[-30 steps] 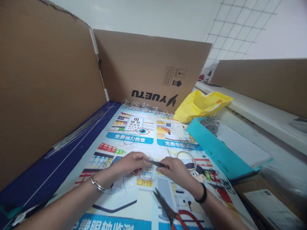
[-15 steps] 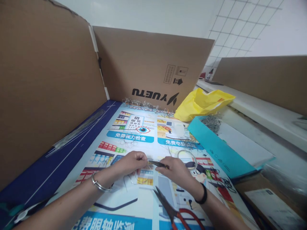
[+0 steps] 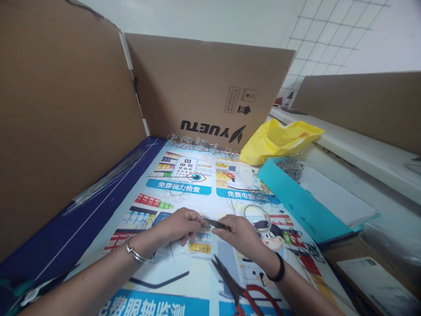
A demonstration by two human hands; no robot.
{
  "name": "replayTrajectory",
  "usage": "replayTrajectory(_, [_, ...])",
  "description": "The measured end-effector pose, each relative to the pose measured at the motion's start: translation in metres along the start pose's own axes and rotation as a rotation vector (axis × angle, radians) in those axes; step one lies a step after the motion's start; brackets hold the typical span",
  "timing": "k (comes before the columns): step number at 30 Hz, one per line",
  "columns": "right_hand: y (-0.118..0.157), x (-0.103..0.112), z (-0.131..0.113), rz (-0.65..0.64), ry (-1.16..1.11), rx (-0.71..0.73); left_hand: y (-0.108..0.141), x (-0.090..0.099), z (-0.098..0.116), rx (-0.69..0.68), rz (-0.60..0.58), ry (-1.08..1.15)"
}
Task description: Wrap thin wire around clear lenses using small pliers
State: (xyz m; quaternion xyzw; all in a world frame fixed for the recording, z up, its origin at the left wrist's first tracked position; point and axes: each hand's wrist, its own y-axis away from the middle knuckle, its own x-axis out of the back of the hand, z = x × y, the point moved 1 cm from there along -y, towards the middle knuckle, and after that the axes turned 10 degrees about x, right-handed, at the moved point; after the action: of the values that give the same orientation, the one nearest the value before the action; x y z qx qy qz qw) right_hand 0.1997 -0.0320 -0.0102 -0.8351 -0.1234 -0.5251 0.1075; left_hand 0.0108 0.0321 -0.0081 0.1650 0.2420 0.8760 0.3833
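Note:
My left hand (image 3: 189, 224) is closed in a pinch on a piece of thin wire (image 3: 184, 249), whose bent end hangs below the fingers. In my right hand (image 3: 235, 228) is a pair of dark-nosed pliers (image 3: 213, 223), pointing left with the tips right at my left fingertips. Whether the jaws grip the wire is too small to tell. Both hands are just above the printed poster sheet (image 3: 200, 206). Scissors with red handles (image 3: 232, 281) lie on the sheet below my right hand, blades pointing up and left.
A roll of wire (image 3: 257, 219) lies beyond my right hand. At the right stands a turquoise box (image 3: 296, 202) with tangled wire pieces (image 3: 291, 169), behind it a yellow bag (image 3: 276, 142). Cardboard panels (image 3: 197, 87) rise behind and left. Straight wires (image 3: 108, 180) lie at left.
My left fingers have shifted slightly right and closer around the plier tips, and the hanging wire has changed its angle. The scissors lie where they were.

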Motion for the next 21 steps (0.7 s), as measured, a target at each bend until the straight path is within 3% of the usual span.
replayTrajectory(5, [-0.0007, -0.0014, -0.0036, 0.04, -0.015, 0.0, 0.0046, -0.0008, 0.0028, -0.008, -0.066, -0.01])
replayTrajectory(21, [-0.0004, -0.0043, -0.0042, 0.073, -0.027, 0.008, 0.0034, -0.0014, 0.0009, -0.035, -0.088, -0.01])
